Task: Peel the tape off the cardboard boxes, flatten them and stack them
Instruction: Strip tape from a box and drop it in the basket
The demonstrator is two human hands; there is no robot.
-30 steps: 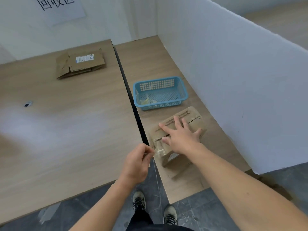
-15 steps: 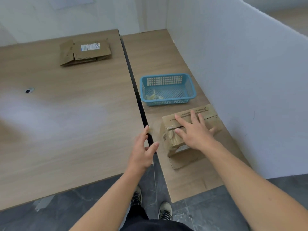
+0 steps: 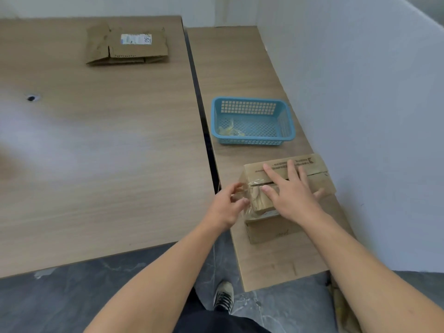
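A small brown cardboard box (image 3: 312,164) stands on the narrow right-hand table, its top flaps split by a seam. Clear tape (image 3: 251,186) wraps the box's left end. My right hand (image 3: 288,191) lies flat on the box top with fingers spread, pressing it down. My left hand (image 3: 228,205) is at the box's left end, thumb and fingertips pinching a loose edge of the clear tape. A flattened cardboard box (image 3: 127,46) with a white label lies far back on the left table.
A blue plastic basket (image 3: 287,116) holding crumpled tape scraps sits just behind the box. A white partition wall (image 3: 360,92) runs along the right table's far side. A dark gap (image 3: 201,121) separates the two tables. My shoe shows on the grey floor below.
My left hand let go of its earlier pinch, opened, then moved right to the box's left end and took hold of the tape there. My right hand stayed pressed on the box.
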